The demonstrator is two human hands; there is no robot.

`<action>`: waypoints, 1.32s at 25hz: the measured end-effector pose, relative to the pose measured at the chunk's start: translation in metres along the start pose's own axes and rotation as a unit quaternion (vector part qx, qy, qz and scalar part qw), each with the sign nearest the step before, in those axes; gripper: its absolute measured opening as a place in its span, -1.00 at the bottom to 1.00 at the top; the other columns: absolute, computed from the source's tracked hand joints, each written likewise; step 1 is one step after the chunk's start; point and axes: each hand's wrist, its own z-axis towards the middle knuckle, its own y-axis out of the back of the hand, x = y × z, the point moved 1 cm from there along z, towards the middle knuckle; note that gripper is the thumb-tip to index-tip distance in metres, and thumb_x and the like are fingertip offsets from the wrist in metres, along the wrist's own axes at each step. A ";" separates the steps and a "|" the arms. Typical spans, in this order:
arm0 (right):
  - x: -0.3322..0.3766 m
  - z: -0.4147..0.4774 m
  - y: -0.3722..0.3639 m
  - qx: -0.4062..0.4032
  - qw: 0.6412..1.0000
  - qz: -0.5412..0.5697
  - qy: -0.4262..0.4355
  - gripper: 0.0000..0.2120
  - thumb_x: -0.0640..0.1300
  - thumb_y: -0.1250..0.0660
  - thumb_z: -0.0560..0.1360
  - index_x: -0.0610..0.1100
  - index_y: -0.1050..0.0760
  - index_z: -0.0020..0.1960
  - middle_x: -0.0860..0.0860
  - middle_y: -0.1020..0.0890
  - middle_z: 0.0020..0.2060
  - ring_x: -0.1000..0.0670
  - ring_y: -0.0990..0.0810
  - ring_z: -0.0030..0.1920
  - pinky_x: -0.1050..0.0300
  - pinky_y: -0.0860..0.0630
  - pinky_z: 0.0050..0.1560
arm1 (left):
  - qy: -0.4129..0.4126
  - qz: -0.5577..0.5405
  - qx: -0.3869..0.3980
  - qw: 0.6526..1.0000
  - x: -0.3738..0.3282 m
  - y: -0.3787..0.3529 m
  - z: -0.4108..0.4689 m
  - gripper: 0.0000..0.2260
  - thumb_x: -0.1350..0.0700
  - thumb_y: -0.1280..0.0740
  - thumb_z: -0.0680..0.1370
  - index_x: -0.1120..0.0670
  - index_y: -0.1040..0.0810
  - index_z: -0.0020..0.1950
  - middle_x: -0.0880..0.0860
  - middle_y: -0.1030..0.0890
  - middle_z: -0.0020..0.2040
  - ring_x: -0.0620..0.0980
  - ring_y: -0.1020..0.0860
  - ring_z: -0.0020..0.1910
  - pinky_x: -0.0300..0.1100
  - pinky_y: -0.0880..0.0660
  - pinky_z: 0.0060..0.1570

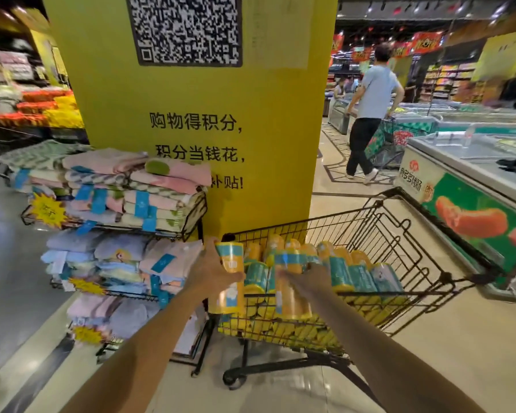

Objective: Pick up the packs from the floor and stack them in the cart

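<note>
Left hand: the left hand [218,269] wraps round the middle of the first pack [227,299], thumb across its front.
First pack: upright, long axis up and down, teal end on top, at the cart [399,204] corner nearest this hand. Whether it is inside the wire cannot be told.
Right hand: the right hand [313,278] has its fingers curled round the second pack [292,299], though it is blurred.
Second pack: close to upright, long axis up and down, just right of the first.
Other packs [358,278]: fill the cart under and beyond the right hand, in leaning rows.
Towel rack [116,204]: just left of the left hand.
Pillar [251,114]: straight beyond both hands, against the cart's far end.
Freezer [474,204]: right of the right hand, beside the cart.
</note>
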 end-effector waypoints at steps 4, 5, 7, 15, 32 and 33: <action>0.018 0.076 -0.042 0.025 0.999 -0.021 0.001 -0.47 0.10 -0.57 0.26 -0.18 -0.40 -0.02 -0.07 -0.53 -0.20 -0.05 -0.50 -0.23 0.07 -0.45 -0.27 | 0.018 -0.007 0.003 1.000 0.023 -0.009 0.083 -0.22 -0.01 -0.58 0.28 0.00 -0.11 0.27 0.11 -0.50 0.08 0.11 -0.56 -0.01 0.10 -0.54 -0.01; 0.021 0.096 -0.053 0.032 0.999 -0.022 -0.003 -0.45 0.11 -0.56 0.26 -0.18 -0.39 0.01 -0.08 -0.53 -0.16 -0.06 -0.49 -0.20 0.08 -0.43 -0.26 | 0.016 -0.008 0.009 1.000 0.030 -0.013 0.106 -0.23 -0.01 -0.57 0.28 0.00 -0.11 0.26 0.11 -0.50 0.07 0.10 -0.56 -0.02 0.09 -0.55 -0.02; 0.028 0.132 -0.073 0.037 0.999 -0.022 -0.014 -0.42 0.10 -0.55 0.29 -0.19 -0.35 0.08 -0.09 -0.52 -0.08 -0.05 -0.50 -0.14 0.09 -0.44 -0.25 | 0.012 -0.011 0.023 1.000 0.043 -0.020 0.149 -0.23 0.00 -0.57 0.31 0.02 -0.10 0.28 0.09 -0.50 0.05 0.08 -0.55 -0.04 -0.02 -0.53 -0.10; 0.056 0.251 -0.140 0.007 0.996 0.018 -0.083 -0.64 -0.03 -0.59 0.28 -0.09 -0.41 -0.20 -0.02 -0.58 -0.23 -0.05 -0.57 -0.18 0.04 -0.58 -0.14 | 0.054 -0.003 0.105 0.993 0.099 -0.052 0.306 -0.22 -0.08 -0.58 0.25 -0.07 -0.12 0.25 0.03 -0.49 0.02 0.03 -0.54 -0.05 -0.13 -0.48 -0.16; 0.018 0.360 -0.213 -0.045 0.972 -0.148 -0.179 -0.53 0.21 -0.42 0.32 0.01 -0.44 0.12 0.02 -0.60 -0.03 -0.03 -0.55 -0.08 0.15 -0.43 -0.11 | 0.163 -0.082 0.227 0.956 0.170 -0.155 0.402 -0.12 -0.05 -0.59 0.26 -0.05 -0.18 0.45 0.08 -0.48 0.24 0.10 -0.53 0.12 0.06 -0.53 0.08; 0.018 0.362 -0.214 -0.055 0.969 -0.149 -0.187 -0.54 0.21 -0.41 0.33 0.00 -0.46 0.12 0.00 -0.62 -0.01 -0.05 -0.57 -0.05 0.15 -0.43 -0.10 | 0.174 -0.098 0.225 0.954 0.170 -0.157 0.404 -0.12 -0.03 -0.59 0.26 -0.05 -0.19 0.46 0.08 -0.48 0.26 0.10 -0.53 0.13 0.07 -0.53 0.09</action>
